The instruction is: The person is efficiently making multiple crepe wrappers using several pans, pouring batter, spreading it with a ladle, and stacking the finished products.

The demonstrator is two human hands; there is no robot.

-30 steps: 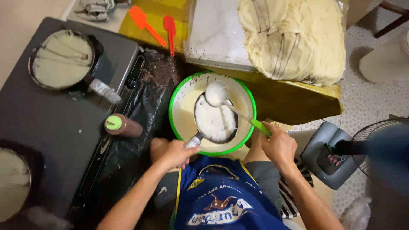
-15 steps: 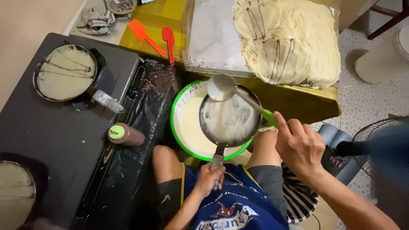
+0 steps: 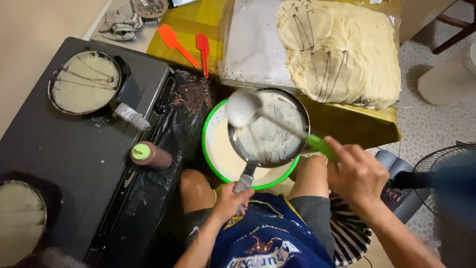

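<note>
My left hand (image 3: 231, 201) grips the handle of a small dark frying pan (image 3: 277, 144), coated with pale batter and held over a green-rimmed bowl of batter (image 3: 218, 154) between my knees. My right hand (image 3: 356, 174) holds the green handle of a ladle (image 3: 241, 107), whose white bowl hovers at the pan's upper left edge. Batter streaks cover the pan's inside.
A black stove (image 3: 74, 164) at left carries a pan with a thin crepe (image 3: 85, 82) and another pan (image 3: 20, 213) at lower left. A brown squeeze bottle (image 3: 151, 155) lies on it. Stacked crepes (image 3: 342, 49), two orange-red spatulas (image 3: 186, 44) and a fan (image 3: 441, 183) surround me.
The pan has been lifted up over the bowl and tilted away from me. The ladle has risen from the bowl to the pan's rim. My head has leaned closer.
</note>
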